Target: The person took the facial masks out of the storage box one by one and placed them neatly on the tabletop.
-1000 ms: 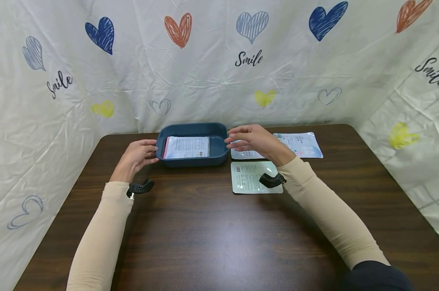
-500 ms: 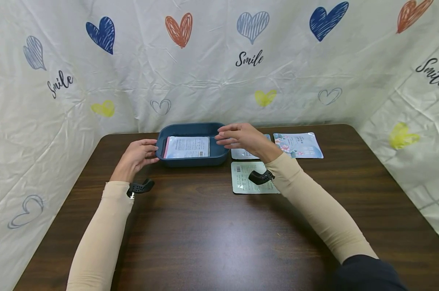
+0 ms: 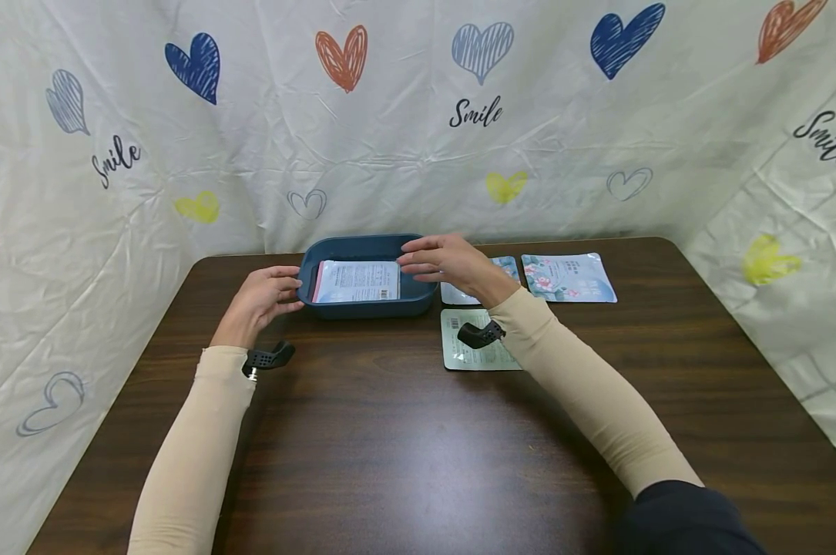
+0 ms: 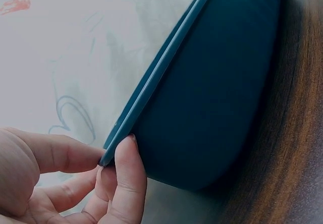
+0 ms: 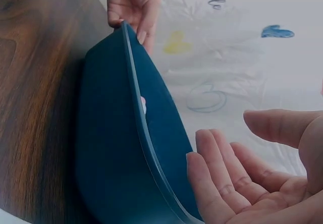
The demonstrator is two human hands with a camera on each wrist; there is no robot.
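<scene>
A dark blue plastic bin stands at the back of the table with a white and pale blue foil packet lying flat in its left part. My left hand pinches the bin's rim at the left end, thumb and finger on either side of it in the left wrist view. My right hand hovers over the bin's right end, fingers extended and slightly bent, holding nothing. In the right wrist view that hand is apart from the bin's rim.
Right of the bin lie a pale blue packet, partly hidden by my right hand, and a flowered blue packet. A pale green packet lies in front, partly under my right forearm. A white cloth with hearts hangs behind the table.
My right hand has moved left from the bin's right edge to above its inside, uncovering more of the flowered packet. My left hand and the bin have stayed put.
</scene>
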